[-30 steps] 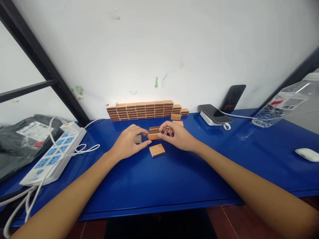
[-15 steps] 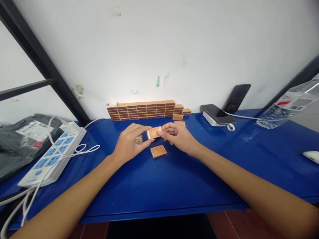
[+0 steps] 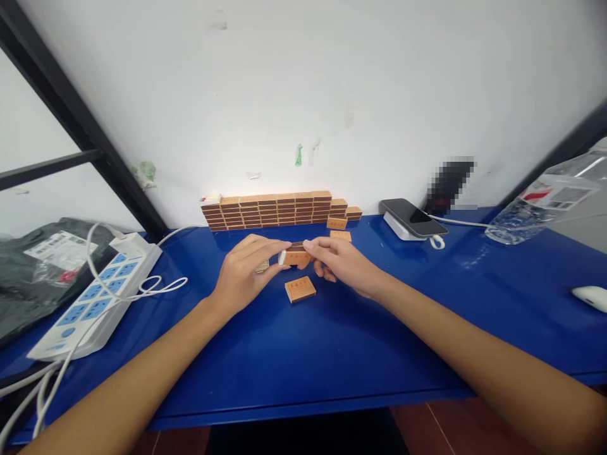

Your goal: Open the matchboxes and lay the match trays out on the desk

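While both hands (image 3: 244,268) (image 3: 344,264) grasp one matchbox (image 3: 294,258) | blue table (image 3: 303,354) gleams | scuffed white wall (image 3: 379,95) behind

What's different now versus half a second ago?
The orange rectangular cardboard matchbox, still held by left hand and right hand, tipped: label face now nearly upright, dark strip uppermost. Unmoved: flat loose orange cardboard matchbox on the blue table, brown-and-orange matchbox stack.

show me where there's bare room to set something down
The glossy blue tabletop is bare between both forearms, nearer than the closest orange matchbox, and between the flat black phone and white rounded object. Crowded: left, long white power strip; back, stacked brown-sided matchboxes; centre, left hand and right hand.
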`<state>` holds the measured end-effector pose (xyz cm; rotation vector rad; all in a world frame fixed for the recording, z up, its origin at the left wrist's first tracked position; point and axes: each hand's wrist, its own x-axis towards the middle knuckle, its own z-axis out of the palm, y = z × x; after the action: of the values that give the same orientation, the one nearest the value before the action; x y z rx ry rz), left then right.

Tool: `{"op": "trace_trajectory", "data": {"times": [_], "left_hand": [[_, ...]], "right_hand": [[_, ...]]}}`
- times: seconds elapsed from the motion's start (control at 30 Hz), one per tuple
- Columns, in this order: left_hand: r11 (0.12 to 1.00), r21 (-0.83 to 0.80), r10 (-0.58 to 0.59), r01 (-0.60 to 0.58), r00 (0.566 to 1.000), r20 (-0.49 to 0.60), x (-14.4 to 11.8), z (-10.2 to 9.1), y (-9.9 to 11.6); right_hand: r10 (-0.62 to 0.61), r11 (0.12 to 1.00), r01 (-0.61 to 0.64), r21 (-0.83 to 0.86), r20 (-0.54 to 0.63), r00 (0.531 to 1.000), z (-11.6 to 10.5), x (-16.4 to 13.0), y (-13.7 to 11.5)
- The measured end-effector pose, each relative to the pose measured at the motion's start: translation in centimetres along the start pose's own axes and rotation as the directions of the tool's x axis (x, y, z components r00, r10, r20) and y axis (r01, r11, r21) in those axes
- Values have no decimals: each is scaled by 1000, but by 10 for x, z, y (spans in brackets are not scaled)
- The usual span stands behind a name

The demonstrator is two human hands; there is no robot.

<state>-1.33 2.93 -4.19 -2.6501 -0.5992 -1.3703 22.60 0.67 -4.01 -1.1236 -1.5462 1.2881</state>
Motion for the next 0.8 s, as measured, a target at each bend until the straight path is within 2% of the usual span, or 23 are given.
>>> {"op": "trace_trajectory", "data": {"times": [0.13, 0.23, 0.33, 0.6, 0.7, 0.8], "left_hand": [[989, 23, -147, 147, 989, 4, 0, 0, -2], [970, 21, -242, 241, 965, 104, -2, 1, -6], [971, -33, -226, 237, 953, 202, -2, 1, -12], [987, 19, -161, 160, 963, 216, 1, -7, -18], [989, 44, -147, 141, 967, 210, 2, -9, -20], [989, 59, -145, 135, 967, 208, 2, -11, -22]], "right_hand": [[-115, 991, 116, -63, 17, 993, -8, 1, 3], [-160, 979, 165, -120, 44, 986, -13, 2, 5], [-197, 967, 201, -154, 39, 980, -16, 4, 7], [-199, 956, 200, -216, 27, 980, -26, 5, 3], [-216, 940, 217, -262, 33, 976, -38, 6, -3], [-259, 920, 239, -309, -23, 966, -56, 7, -9]]}}
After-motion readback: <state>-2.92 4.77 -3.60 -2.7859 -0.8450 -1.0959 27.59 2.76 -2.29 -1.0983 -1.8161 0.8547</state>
